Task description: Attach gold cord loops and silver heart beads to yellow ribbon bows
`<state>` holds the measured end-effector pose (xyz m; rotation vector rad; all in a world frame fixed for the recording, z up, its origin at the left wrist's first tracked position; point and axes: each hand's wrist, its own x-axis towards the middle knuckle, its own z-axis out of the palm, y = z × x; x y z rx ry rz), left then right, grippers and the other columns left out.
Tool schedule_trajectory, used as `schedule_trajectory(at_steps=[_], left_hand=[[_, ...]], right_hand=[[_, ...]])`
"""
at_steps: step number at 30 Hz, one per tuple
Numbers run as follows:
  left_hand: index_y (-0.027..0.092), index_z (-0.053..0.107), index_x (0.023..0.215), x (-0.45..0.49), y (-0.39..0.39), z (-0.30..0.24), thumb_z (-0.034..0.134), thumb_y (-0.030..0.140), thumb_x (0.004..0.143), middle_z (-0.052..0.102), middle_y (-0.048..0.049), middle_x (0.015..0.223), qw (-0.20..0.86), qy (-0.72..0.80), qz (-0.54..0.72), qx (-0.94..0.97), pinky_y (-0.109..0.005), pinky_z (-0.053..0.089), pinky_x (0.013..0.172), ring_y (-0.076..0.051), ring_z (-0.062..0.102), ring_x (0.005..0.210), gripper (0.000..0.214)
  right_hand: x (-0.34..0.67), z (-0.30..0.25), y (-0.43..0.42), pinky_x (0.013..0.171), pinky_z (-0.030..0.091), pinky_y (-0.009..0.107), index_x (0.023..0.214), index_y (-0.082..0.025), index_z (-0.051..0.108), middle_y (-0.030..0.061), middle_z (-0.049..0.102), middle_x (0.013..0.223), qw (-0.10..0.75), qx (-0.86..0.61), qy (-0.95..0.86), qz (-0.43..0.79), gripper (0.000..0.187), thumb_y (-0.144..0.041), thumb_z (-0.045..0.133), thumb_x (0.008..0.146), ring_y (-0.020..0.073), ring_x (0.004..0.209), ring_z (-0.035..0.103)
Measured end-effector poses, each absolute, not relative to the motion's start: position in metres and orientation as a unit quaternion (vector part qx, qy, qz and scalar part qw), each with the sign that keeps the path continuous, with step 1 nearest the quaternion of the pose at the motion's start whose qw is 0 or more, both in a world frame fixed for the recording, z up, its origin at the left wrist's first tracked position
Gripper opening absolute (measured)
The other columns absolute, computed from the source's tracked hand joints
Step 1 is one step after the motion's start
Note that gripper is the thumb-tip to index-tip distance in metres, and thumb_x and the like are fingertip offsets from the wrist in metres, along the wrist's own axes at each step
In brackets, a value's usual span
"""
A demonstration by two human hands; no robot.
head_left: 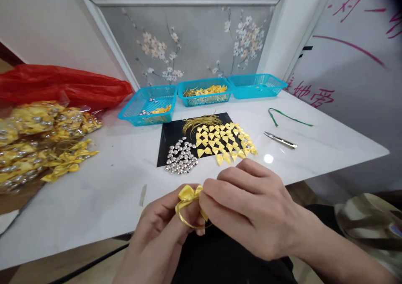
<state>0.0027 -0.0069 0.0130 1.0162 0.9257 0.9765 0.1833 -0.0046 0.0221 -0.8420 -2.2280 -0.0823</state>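
Note:
Close to me, before the table's front edge, a yellow ribbon bow (187, 193) with a loop of gold cord (182, 217) is held between both hands. My left hand (163, 225) pinches the bow from the left, thumb and fingers closed on it. From the right, my right hand (248, 204) has its fingers pressed together at the bow's other side; its fingertips hide part of the cord. Beyond the hands, a black mat (163, 144) carries rows of yellow bows (220, 138), a bundle of gold cords (202, 122) and a heap of silver beads (180, 160).
Three blue baskets (125, 108) line the back, two with bows or beads visible inside. Thread snips (280, 139) and a green cord (289, 116) lie at right. Bagged bows (34, 146) and a red plastic bag (63, 85) sit at left on the white table (119, 200).

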Motion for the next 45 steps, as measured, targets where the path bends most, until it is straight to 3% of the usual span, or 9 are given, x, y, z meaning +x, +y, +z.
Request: schedule_trajectory(at_steps=[3, 5, 9, 13, 18, 27, 32, 41, 45], left_hand=[[0.022, 0.079, 0.072, -0.002, -0.009, 0.01, 0.079, 0.032, 0.081, 0.063, -0.0019, 0.069, 0.643, 0.422, 0.446, 0.458, -0.021, 0.048, 0.057, -0.014, 0.051, 0.064, 0.014], [0.025, 0.082, 0.083, -0.005, -0.01, 0.006, 0.078, 0.033, 0.082, 0.066, -0.002, 0.07, 0.607, 0.442, 0.452, 0.482, -0.021, 0.05, 0.058, -0.015, 0.056, 0.062, 0.008], [0.032, 0.083, 0.094, -0.006, -0.013, 0.004, 0.078, 0.031, 0.081, 0.071, -0.0034, 0.088, 0.472, 0.478, 0.453, 0.586, -0.021, 0.052, 0.061, -0.017, 0.063, 0.07, 0.013], [0.034, 0.083, 0.093, -0.001, -0.018, 0.004, 0.07, 0.026, 0.085, 0.071, -0.0049, 0.1, 0.314, 0.483, 0.493, 0.652, -0.025, 0.052, 0.073, -0.023, 0.066, 0.092, 0.017], [0.034, 0.083, 0.094, -0.001, -0.019, -0.002, 0.071, 0.02, 0.082, 0.071, -0.0044, 0.105, 0.23, 0.478, 0.514, 0.674, -0.029, 0.05, 0.083, -0.025, 0.067, 0.095, 0.023], [0.033, 0.083, 0.097, -0.001, -0.019, -0.006, 0.071, 0.013, 0.08, 0.073, -0.0027, 0.105, 0.167, 0.466, 0.54, 0.68, -0.027, 0.052, 0.089, -0.023, 0.07, 0.091, 0.029], [0.03, 0.073, 0.111, -0.014, -0.016, -0.012, 0.061, 0.011, 0.089, 0.066, -0.0016, 0.114, 0.094, 0.43, 0.461, 0.77, -0.026, 0.054, 0.088, -0.019, 0.068, 0.097, 0.031], [0.031, 0.065, 0.116, -0.016, -0.021, -0.008, 0.053, 0.007, 0.092, 0.06, -0.0014, 0.12, 0.142, 0.423, 0.447, 0.775, -0.024, 0.05, 0.088, -0.018, 0.063, 0.104, 0.035], [0.033, 0.064, 0.119, -0.023, -0.013, -0.001, 0.055, 0.007, 0.091, 0.06, -0.0015, 0.119, 0.173, 0.392, 0.384, 0.818, -0.02, 0.052, 0.085, -0.017, 0.063, 0.103, 0.039]], right_hand=[[0.189, 0.012, -0.005, 0.072, 0.047, 0.033, 0.105, -0.016, 0.069, 0.0054, 0.073, 0.102, 0.416, -0.332, -0.845, 0.054, 0.024, -0.01, 0.045, 0.103, 0.0171, 0.085, 0.064], [0.192, 0.009, -0.006, 0.078, 0.051, 0.029, 0.113, -0.02, 0.065, 0.0049, 0.07, 0.107, 0.45, -0.368, -0.797, 0.164, 0.024, -0.007, 0.048, 0.101, 0.0163, 0.094, 0.065], [0.195, 0.016, -0.011, 0.059, 0.048, 0.021, 0.099, -0.022, 0.062, -0.0017, 0.066, 0.082, 0.462, -0.419, -0.687, 0.374, 0.01, -0.02, 0.053, 0.102, 0.0104, 0.068, 0.061], [0.189, 0.024, -0.016, 0.054, 0.045, 0.018, 0.093, -0.023, 0.066, -0.0044, 0.065, 0.076, 0.423, -0.41, -0.67, 0.452, 0.017, -0.03, 0.054, 0.103, 0.0069, 0.059, 0.056], [0.18, 0.024, -0.019, 0.059, 0.045, 0.017, 0.088, -0.022, 0.069, -0.005, 0.067, 0.077, 0.429, -0.425, -0.691, 0.396, 0.006, -0.018, 0.068, 0.092, 0.0076, 0.065, 0.058], [0.171, 0.021, -0.02, 0.059, 0.047, 0.019, 0.086, -0.017, 0.068, 0.0004, 0.066, 0.077, 0.458, -0.413, -0.731, 0.293, 0.015, -0.008, 0.057, 0.093, 0.0098, 0.067, 0.059], [0.161, 0.01, -0.02, 0.058, 0.051, 0.025, 0.087, -0.01, 0.072, 0.0071, 0.069, 0.078, 0.533, -0.35, -0.763, 0.106, 0.019, -0.001, 0.056, 0.092, 0.014, 0.064, 0.058], [0.162, 0.014, -0.019, 0.062, 0.056, 0.029, 0.078, -0.007, 0.074, 0.0111, 0.074, 0.079, 0.51, -0.327, -0.794, -0.049, 0.027, 0.0, 0.053, 0.094, 0.0172, 0.066, 0.063], [0.161, 0.01, -0.018, 0.061, 0.054, 0.03, 0.079, -0.01, 0.068, 0.0089, 0.07, 0.076, 0.515, -0.345, -0.784, 0.007, 0.026, 0.0, 0.049, 0.093, 0.0167, 0.066, 0.059]])
